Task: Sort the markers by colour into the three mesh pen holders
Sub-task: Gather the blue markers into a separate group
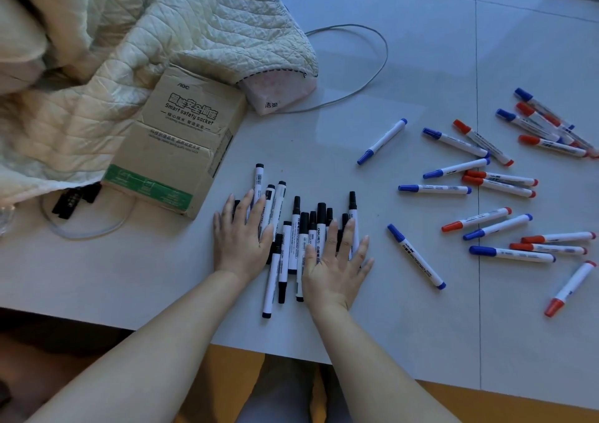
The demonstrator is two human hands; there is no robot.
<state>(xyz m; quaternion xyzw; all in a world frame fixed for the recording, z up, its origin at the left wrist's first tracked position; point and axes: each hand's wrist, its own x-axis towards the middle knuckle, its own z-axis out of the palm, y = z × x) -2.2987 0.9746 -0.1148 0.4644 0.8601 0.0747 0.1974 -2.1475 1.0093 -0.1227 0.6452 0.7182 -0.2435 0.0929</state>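
Note:
Several black-capped markers [293,244] lie side by side in a bunch on the white table [389,65]. My left hand [241,237] lies flat on the bunch's left side, fingers straight. My right hand [337,260] lies flat on its right side, fingers spread. Blue-capped markers [382,141] and red-capped markers [484,142] are scattered mixed together across the table's right half. One blue marker [416,256] lies just right of my right hand. No mesh pen holder is in view.
A cardboard socket box [175,140] sits left of the black markers. A quilted cream blanket [129,33] covers the far left. A grey cable [372,65] loops behind. A black plug [74,200] lies at the left. The table's near edge [227,344] runs below my wrists.

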